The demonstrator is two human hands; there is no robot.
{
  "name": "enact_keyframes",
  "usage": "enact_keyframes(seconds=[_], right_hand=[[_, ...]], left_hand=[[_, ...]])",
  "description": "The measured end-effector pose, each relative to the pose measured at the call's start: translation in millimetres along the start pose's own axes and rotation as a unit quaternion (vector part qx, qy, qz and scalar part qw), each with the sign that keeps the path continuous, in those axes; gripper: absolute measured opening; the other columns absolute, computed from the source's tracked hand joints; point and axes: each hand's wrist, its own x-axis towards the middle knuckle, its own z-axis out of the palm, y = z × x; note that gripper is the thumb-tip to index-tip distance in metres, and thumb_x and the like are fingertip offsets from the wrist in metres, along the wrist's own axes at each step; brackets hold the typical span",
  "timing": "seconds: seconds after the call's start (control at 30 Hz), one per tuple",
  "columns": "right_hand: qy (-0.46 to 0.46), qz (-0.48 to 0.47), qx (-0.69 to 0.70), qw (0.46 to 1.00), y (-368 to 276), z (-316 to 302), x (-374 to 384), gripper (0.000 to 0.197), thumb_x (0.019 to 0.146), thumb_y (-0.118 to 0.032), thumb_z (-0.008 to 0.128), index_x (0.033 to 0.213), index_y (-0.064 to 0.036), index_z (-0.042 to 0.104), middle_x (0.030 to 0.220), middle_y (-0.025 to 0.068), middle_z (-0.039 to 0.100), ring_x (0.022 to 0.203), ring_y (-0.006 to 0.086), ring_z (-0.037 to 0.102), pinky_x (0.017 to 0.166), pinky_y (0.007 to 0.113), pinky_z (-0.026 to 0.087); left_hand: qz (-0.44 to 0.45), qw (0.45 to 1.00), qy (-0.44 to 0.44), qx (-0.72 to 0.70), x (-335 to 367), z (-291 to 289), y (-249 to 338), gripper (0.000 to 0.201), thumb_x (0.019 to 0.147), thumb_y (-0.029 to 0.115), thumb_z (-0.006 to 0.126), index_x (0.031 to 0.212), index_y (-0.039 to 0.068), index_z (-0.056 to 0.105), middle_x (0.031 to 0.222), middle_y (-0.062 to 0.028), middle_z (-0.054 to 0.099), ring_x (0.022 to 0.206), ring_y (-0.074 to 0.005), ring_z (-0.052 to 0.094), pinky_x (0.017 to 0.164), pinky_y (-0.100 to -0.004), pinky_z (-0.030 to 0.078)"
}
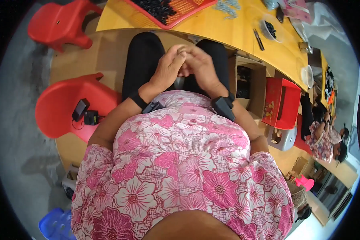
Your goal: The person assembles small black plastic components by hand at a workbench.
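Over my lap, just short of the table's front edge, my left hand (167, 69) and my right hand (203, 69) are brought together. Their fingers are curled and closed against each other, with the left thumb lying on top. Whatever may be between the palms is hidden. Each wrist wears a black strap with a dark device, one on the left (152, 106) and one on the right (223, 107). Beyond the hands, a red mesh tray (169, 25) on the yellow table (236, 36) holds many small black parts (158, 10). Neither hand touches it.
Grey small parts (228, 7), a black pen-like tool (259, 40) and a clear bowl (277, 35) of black pieces lie on the table. Red chairs (62, 106) stand at left. Beneath the table are a cardboard box (259, 80) and a red box (282, 103). People (322, 140) sit far right.
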Motion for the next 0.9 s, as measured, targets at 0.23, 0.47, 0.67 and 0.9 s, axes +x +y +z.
enact_keyframes(seconds=[0.23, 0.47, 0.67, 0.9], right_hand=[[0.214, -0.134, -0.030, 0.967, -66, -79, 26, 0.022, 0.092, -0.024, 0.050, 0.089, -0.0017, 0.053, 0.065, 0.0055, 0.048, 0.051, 0.0143, 0.047, 0.053, 0.031, 0.051], [0.388, -0.169, -0.250, 0.871, -139, -224, 67, 0.024, 0.089, -0.029, 0.056, 0.089, -0.0049, 0.060, 0.066, 0.0092, 0.056, 0.060, 0.0222, 0.058, 0.053, 0.033, 0.049], [0.467, -0.097, -0.612, 0.631, -164, -266, 90, 0.029, 0.084, -0.031, 0.061, 0.098, -0.0065, 0.069, 0.082, 0.0170, 0.068, 0.074, 0.0230, 0.067, 0.062, 0.034, 0.051], [0.152, -0.196, -0.479, 0.842, -136, -103, 131, 0.017, 0.084, -0.016, 0.065, 0.094, -0.0016, 0.068, 0.073, 0.0052, 0.066, 0.058, 0.0091, 0.057, 0.056, 0.023, 0.046]], left_hand=[[-0.112, 0.991, -0.010, -0.076, -16, -35, -9, 0.046, 0.099, 0.030, 0.042, 0.136, 0.005, 0.034, 0.121, -0.0138, 0.054, 0.102, -0.0201, 0.059, 0.087, -0.0310, 0.047], [-0.154, 0.979, -0.019, -0.133, -19, -45, -24, 0.040, 0.095, 0.021, 0.050, 0.130, 0.003, 0.042, 0.115, -0.0111, 0.056, 0.101, -0.0178, 0.058, 0.087, -0.0299, 0.047], [-0.174, 0.966, -0.038, -0.189, -10, -46, -32, 0.038, 0.093, 0.018, 0.052, 0.128, 0.004, 0.044, 0.112, -0.0097, 0.057, 0.101, -0.0165, 0.057, 0.087, -0.0296, 0.047], [-0.177, 0.950, -0.052, -0.251, -5, -51, -35, 0.041, 0.094, 0.018, 0.052, 0.131, 0.003, 0.042, 0.115, -0.0109, 0.056, 0.104, -0.0181, 0.056, 0.090, -0.0325, 0.047]])
